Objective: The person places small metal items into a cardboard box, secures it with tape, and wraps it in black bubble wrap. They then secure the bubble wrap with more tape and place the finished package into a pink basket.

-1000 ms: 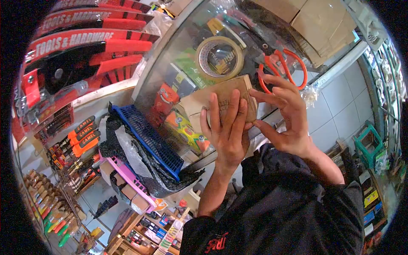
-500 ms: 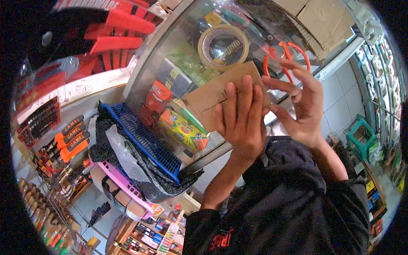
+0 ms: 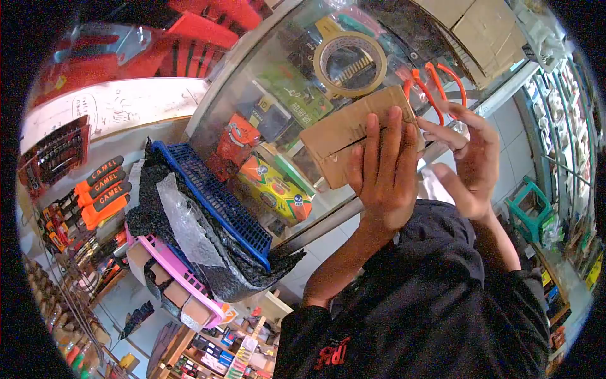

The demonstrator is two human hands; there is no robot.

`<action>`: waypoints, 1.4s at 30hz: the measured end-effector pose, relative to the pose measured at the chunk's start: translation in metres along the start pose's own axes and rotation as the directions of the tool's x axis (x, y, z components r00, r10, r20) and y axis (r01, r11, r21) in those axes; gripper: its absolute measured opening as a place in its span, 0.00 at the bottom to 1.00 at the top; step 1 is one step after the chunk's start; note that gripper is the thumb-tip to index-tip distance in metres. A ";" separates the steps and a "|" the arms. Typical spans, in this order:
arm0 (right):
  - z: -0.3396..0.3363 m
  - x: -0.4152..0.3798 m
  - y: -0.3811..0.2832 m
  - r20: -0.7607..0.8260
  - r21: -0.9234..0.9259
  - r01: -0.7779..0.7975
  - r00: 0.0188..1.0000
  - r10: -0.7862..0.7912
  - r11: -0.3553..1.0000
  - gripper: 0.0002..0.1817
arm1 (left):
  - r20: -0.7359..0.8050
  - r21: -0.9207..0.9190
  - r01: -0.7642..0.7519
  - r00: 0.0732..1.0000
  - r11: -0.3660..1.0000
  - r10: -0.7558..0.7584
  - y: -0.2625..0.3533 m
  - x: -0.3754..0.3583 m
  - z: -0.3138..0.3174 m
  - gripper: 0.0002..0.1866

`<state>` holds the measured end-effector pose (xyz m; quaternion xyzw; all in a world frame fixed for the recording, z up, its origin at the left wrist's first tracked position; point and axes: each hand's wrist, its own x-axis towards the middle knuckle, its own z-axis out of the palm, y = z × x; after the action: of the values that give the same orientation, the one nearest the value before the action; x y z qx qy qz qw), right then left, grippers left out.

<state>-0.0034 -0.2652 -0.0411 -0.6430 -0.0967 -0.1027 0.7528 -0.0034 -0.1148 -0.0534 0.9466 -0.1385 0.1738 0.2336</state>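
Note:
A small brown cardboard box (image 3: 344, 136) is tilted above the glass counter. My left hand (image 3: 386, 174) lies across its near face, fingers stretched over the cardboard, holding it; the left thumb is hidden. My right hand (image 3: 472, 155) is at the box's right end, fingers spread and bent. Its index fingertip is at the box's edge, while the thumb stands apart, and I see nothing held between them. Just beyond the box on the glass is a roll of tape (image 3: 350, 64). Orange-handled scissors (image 3: 435, 91) lie behind my right fingers.
Under the counter glass (image 3: 221, 95) are a yellow-green box (image 3: 274, 189) and a red packet (image 3: 238, 142). At left stand a blue basket (image 3: 214, 202) and a pink basket (image 3: 180, 271). Flattened cardboard (image 3: 483, 38) lies at the far right; a teal stool (image 3: 529, 208) is on the floor.
The box and both hands have shifted a little right in view, and the box has turned slightly. My right thumb has moved away from the box's end. The surroundings shift with the camera.

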 end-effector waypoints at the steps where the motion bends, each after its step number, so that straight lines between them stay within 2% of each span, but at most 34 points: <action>1: -0.001 0.001 -0.003 -0.018 0.023 -0.032 0.999 0.032 0.999 0.38 | -0.002 -0.011 -0.002 1.000 1.000 0.002 -0.001 0.000 0.000 0.19; 4: -0.003 0.011 -0.018 -0.114 0.109 -0.247 0.959 0.259 0.963 0.31 | 0.023 0.005 -0.017 1.000 1.000 0.017 -0.002 -0.001 -0.003 0.19; 7: -0.012 0.021 -0.031 -0.183 0.029 -0.460 0.870 0.457 0.887 0.27 | 0.022 0.045 -0.058 0.998 0.997 0.057 -0.004 -0.003 -0.002 0.19; 11: -0.027 0.035 -0.034 -0.135 -0.043 -0.559 0.825 0.549 0.828 0.27 | 0.019 0.051 -0.060 0.998 0.997 0.059 -0.005 -0.004 -0.002 0.18; 14: -0.023 0.044 -0.037 -0.071 0.015 -0.541 0.838 0.541 0.841 0.29 | 0.095 0.076 -0.043 0.995 0.996 0.036 -0.005 -0.004 -0.008 0.19; 16: -0.015 0.046 -0.036 -0.072 -0.013 -0.480 0.876 0.478 0.877 0.29 | 0.167 0.123 -0.041 0.986 0.992 0.020 -0.003 -0.002 -0.015 0.21; 19: -0.010 0.045 -0.031 -0.084 -0.017 -0.420 0.905 0.417 0.908 0.29 | -0.155 0.186 0.018 0.988 0.982 0.011 -0.005 -0.002 -0.005 0.26; 22: -0.002 0.042 -0.020 -0.103 0.023 -0.338 0.935 0.338 0.941 0.29 | -0.087 0.114 0.080 0.994 0.990 -0.071 -0.010 0.000 -0.018 0.25; 25: 0.004 0.039 -0.012 -0.109 -0.013 -0.259 0.960 0.256 0.966 0.29 | -0.099 -0.086 -0.007 0.995 0.996 -0.001 -0.025 -0.002 -0.018 0.26; 28: 0.015 0.039 -0.014 -0.151 -0.041 -0.222 0.965 0.214 0.974 0.27 | -0.116 -0.082 0.009 0.993 0.997 -0.019 -0.022 0.002 -0.019 0.28; 31: 0.016 0.039 -0.013 -0.139 -0.120 -0.204 0.972 0.187 0.972 0.27 | -0.031 -0.069 0.013 0.999 0.998 -0.015 -0.021 0.003 -0.025 0.27; 34: 0.017 0.040 -0.017 -0.148 -0.136 -0.254 0.961 0.234 0.958 0.26 | 0.037 -0.112 0.036 0.999 0.993 -0.032 -0.019 0.005 -0.032 0.27; 37: 0.015 0.042 -0.013 -0.119 -0.181 -0.201 0.976 0.182 0.963 0.27 | 0.121 -0.074 0.066 0.991 0.995 -0.057 -0.016 0.009 -0.037 0.27; 42: 0.017 0.041 -0.014 -0.112 -0.169 -0.204 0.976 0.186 0.964 0.28 | 0.152 -0.005 0.094 0.984 0.996 -0.092 -0.012 0.012 -0.035 0.30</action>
<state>0.0321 -0.2519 -0.0139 -0.7088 0.0128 -0.0669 0.7021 0.0027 -0.0894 -0.0242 0.9610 -0.1127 0.0895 0.2360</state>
